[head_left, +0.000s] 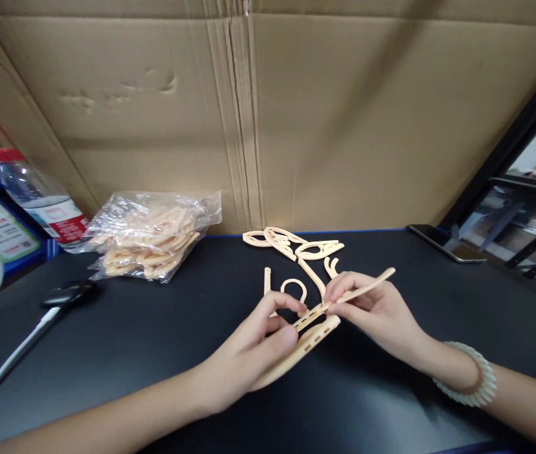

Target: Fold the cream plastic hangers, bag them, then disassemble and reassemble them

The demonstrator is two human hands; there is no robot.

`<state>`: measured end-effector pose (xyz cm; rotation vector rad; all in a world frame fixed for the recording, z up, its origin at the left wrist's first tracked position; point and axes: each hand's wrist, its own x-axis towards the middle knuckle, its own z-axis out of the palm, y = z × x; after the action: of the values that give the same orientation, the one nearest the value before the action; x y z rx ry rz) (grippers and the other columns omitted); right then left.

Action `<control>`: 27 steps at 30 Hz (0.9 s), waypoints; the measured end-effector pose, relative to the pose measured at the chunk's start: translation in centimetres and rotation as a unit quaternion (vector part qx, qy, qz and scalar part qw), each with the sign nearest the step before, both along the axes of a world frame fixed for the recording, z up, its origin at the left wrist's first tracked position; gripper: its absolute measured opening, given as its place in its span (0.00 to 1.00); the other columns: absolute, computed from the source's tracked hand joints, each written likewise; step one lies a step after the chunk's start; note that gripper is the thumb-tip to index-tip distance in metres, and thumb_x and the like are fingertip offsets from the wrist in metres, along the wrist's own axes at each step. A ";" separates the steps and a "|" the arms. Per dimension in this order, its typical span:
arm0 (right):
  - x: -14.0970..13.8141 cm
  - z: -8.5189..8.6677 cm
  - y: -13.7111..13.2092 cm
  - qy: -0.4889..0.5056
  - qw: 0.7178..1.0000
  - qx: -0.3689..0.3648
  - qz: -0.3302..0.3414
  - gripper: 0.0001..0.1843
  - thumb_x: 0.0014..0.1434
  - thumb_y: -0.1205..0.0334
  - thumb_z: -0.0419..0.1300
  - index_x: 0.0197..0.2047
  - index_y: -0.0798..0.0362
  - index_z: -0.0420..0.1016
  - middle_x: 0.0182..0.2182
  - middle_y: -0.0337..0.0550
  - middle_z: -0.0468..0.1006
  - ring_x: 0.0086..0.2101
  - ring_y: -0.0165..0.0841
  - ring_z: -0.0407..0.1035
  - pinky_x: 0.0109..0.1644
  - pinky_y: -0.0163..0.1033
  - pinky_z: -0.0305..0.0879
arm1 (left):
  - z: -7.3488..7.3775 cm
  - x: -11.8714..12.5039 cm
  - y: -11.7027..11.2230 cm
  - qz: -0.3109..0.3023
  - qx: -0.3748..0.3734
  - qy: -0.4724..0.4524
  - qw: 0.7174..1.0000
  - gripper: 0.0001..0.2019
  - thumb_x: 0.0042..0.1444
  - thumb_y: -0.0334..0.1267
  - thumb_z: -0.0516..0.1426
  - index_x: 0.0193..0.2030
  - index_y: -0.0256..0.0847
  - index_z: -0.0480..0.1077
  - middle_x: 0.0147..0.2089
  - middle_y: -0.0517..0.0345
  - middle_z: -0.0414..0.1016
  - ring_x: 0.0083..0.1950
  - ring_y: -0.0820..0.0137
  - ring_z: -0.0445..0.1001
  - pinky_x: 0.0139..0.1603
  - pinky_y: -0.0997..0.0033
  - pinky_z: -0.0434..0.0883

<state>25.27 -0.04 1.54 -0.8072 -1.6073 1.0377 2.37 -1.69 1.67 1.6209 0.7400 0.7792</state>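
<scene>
My left hand (259, 343) is closed around a curved, cream plastic hanger arm (318, 334) with slots in it, held just above the black table (154, 353). My right hand (374, 309) pinches a thin cream plastic strip (372, 284) whose near end meets the slotted end of the arm. A pale beaded bracelet (473, 378) is on my right wrist. Just behind the hands lie loose cream hanger parts (296, 246), among them a hook piece (293, 287).
A clear plastic bag of more cream parts (149, 236) lies at the back left beside a water bottle (41, 195). A black device with a white cable (67, 293) is at left, a phone (445, 243) at back right. Cardboard (268, 113) walls the rear.
</scene>
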 end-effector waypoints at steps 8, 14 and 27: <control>-0.2 -0.6 -0.3 -0.135 0.974 0.179 0.023 0.07 0.62 0.67 0.60 0.40 0.49 0.79 0.33 0.42 0.79 0.35 0.32 0.73 0.38 0.38 0.70 | -0.1 1.0 0.4 0.011 -0.129 0.047 0.990 0.18 0.58 0.51 0.57 0.46 0.40 0.71 0.28 0.63 0.67 0.21 0.78 0.56 0.18 0.80 0.54; -0.5 -1.1 -0.3 -0.152 0.956 0.249 0.034 0.08 0.62 0.70 0.59 0.41 0.51 0.78 0.34 0.42 0.79 0.35 0.30 0.74 0.38 0.36 0.72 | -0.1 0.7 0.4 -0.001 -0.054 0.152 0.987 0.14 0.63 0.46 0.52 0.41 0.37 0.72 0.25 0.64 0.64 0.24 0.75 0.60 0.24 0.77 0.58; -0.3 -0.6 -1.5 -0.256 0.878 0.401 0.061 0.14 0.65 0.74 0.48 0.39 0.57 0.75 0.29 0.45 0.76 0.30 0.32 0.68 0.32 0.38 0.68 | 1.2 0.9 0.0 -0.089 0.128 0.224 0.962 0.15 0.67 0.37 0.44 0.30 0.40 0.62 0.26 0.63 0.63 0.26 0.74 0.62 0.29 0.75 0.60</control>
<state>24.95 -1.50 0.99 -0.4080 -2.3161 0.1428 3.28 -1.64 2.83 2.1040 0.8187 0.3877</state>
